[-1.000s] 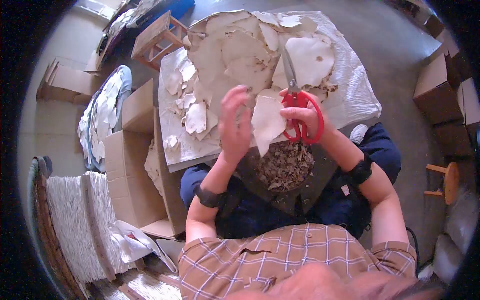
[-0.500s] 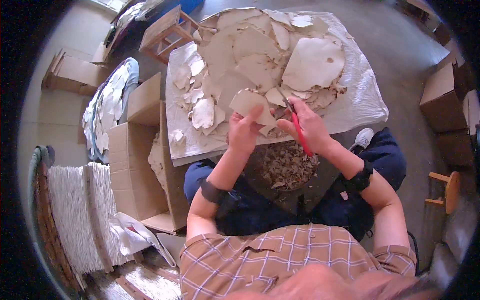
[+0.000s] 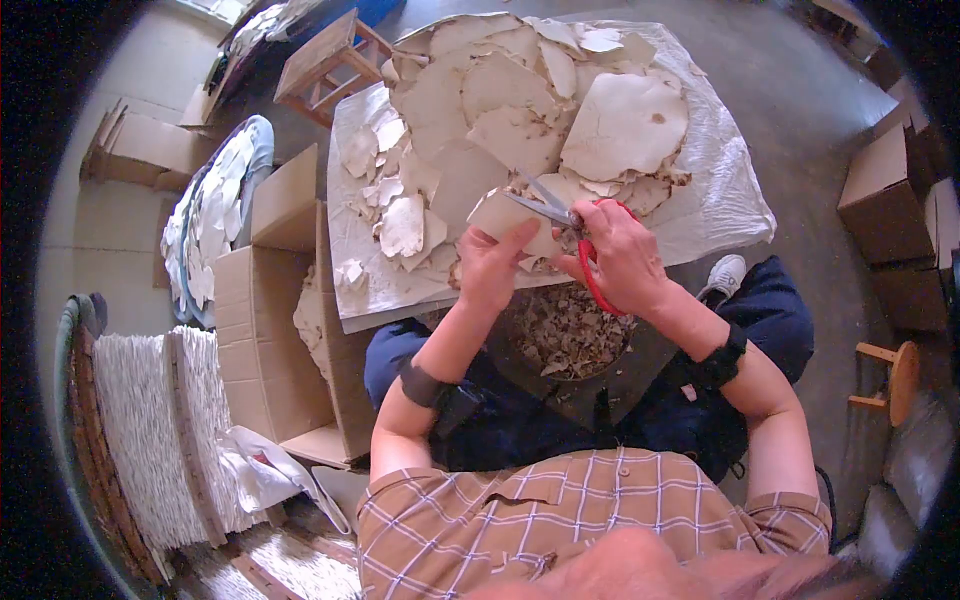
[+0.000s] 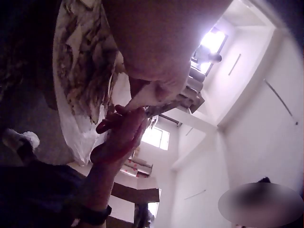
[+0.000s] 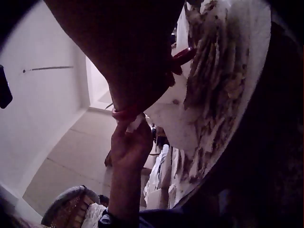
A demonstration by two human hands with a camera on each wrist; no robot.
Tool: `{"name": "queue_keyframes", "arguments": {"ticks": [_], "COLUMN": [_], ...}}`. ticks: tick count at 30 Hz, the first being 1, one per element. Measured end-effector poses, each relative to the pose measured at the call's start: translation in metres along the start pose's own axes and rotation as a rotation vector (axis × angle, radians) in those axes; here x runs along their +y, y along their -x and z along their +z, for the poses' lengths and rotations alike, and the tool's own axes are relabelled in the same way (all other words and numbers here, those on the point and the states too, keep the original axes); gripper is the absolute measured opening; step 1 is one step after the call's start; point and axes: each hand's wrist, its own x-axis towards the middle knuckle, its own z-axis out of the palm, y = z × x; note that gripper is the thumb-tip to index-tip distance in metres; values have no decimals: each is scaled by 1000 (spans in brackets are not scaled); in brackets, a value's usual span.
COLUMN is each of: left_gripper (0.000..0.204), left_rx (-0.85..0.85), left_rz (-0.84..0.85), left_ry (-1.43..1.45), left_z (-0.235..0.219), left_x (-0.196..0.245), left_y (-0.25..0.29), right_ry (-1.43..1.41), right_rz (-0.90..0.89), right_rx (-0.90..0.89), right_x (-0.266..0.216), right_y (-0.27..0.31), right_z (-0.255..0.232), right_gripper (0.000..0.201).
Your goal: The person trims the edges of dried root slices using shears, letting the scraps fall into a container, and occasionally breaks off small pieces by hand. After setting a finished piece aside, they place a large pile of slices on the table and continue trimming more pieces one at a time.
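Note:
In the head view the left hand (image 3: 490,268) pinches a thin off-white sheet piece (image 3: 497,212) by its lower edge. The right hand (image 3: 622,257) grips red-handled scissors (image 3: 590,268), whose parted blades point left at the upper edge of that piece. Past the hands, a pile of pale, brown-edged sheets (image 3: 505,90) lies on a white-covered table (image 3: 725,190). The left wrist view shows the pale piece (image 4: 145,95) between the hands. Red scissor handles (image 5: 183,57) show around the dark right hand (image 5: 142,71) in the right wrist view.
A round container of scraps (image 3: 570,335) sits below the hands, between the knees. An open cardboard box (image 3: 270,350) stands left of the table, a wooden stool (image 3: 320,70) behind its left corner. At the right are boxes (image 3: 880,170) and a small stool (image 3: 903,385).
The left hand has gone from spread and raised to pinching the piece, which the right hand held with the scissors at first. The scissors have turned leftward and their blades have parted.

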Motion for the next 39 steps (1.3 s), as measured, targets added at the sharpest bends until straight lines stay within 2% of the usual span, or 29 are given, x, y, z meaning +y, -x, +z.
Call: {"name": "queue_keyframes", "arguments": {"ticks": [2, 4, 11, 13, 16, 23, 30, 37, 39], "left_gripper": [28, 19, 21, 27, 22, 23, 21, 21, 22], "left_rx": [2, 33, 28, -8, 13, -42, -95, -119, -122], "left_rz": [2, 31, 44, 52, 52, 64, 0, -33, -43], "left_ry": [-42, -34, -29, -138, -276, -269, -251, -203, -194], "left_z": [-3, 4, 5, -2, -10, -9, -11, -15, -16], "left_x": [-3, 1, -1, -3, -2, 6, 11, 11, 11], "left_y": [0, 3, 3, 1, -1, 3, 6, 6, 6], "right_ry": [-4, -10, -12, -26, -21, -21, -14, -24, -28], "right_rz": [-17, -34, 19, 21, 46, -20, -34, -37, 17], "right_rx": [12, 22, 12, 12, -52, -51, -35, -78, -95], "right_x": [-1, -2, -1, -1, -1, 2, 5, 7, 3], "right_y": [0, 1, 4, 5, 5, 8, 10, 10, 8], "right_z": [-1, -2, 1, 0, -4, -5, 0, 2, -1], "right_gripper": [53, 53, 53, 53, 51, 46, 43, 42, 44]}}
